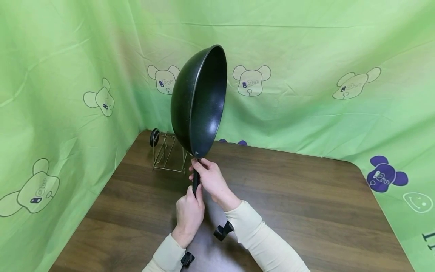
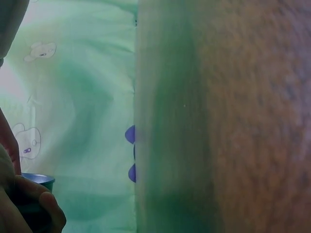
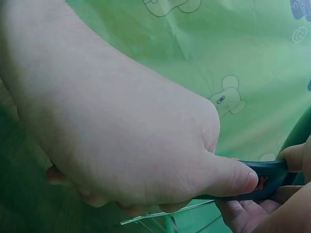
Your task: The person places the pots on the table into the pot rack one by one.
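Note:
A deep black wok [image 1: 185, 98] is held up above the table, tipped on its side so its hollow faces right. Its short black handle [image 1: 196, 182] points down. Round the lower end of the handle, my left hand [image 1: 190, 211] is wrapped, thumb along it. My right hand [image 1: 212, 180] holds the handle higher up, close to the wok's rim, with thumb and fingers on both sides of it. In the right wrist view, the handle [image 3: 269, 175] shows between the two hands. The left wrist view catches only a dark bit of the wok and some fingers.
A gold wire rack [image 1: 168, 170] stands at the table's back left, partly behind the wok, with a round black piece [image 1: 154, 137] at its upper left. The brown wooden table [image 1: 289, 189] is bordered by a green curtain [image 1: 292, 37] at the back and sides.

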### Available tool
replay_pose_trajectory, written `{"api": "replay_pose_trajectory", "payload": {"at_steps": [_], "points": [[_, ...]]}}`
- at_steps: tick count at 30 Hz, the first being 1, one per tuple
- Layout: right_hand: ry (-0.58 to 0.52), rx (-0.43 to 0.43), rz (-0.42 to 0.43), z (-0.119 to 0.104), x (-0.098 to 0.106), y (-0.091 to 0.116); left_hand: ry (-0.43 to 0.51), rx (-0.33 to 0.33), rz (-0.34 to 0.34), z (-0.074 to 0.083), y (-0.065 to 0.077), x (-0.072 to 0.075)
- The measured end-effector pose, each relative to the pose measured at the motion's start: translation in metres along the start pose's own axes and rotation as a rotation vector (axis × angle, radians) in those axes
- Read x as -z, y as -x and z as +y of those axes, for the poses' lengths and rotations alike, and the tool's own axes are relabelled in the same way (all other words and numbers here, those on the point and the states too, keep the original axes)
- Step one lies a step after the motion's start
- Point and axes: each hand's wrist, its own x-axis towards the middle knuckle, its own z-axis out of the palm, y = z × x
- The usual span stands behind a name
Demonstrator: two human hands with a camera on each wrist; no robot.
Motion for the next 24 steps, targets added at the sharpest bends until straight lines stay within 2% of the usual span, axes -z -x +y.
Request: {"api": "replay_pose_trajectory", "payload": {"at_steps": [6,24], "points": [[0.004,0.008,-0.008,0.0076,-0.0019,-0.0039,-0.016,0.008,0.003,-0.0016,0.0008,0.0023],[0.011,-0.01,-0.016,0.0058,-0.0075,-0.0068,-0.054,0.033,0.022,-0.0054,0.0008,0.0048]]}}
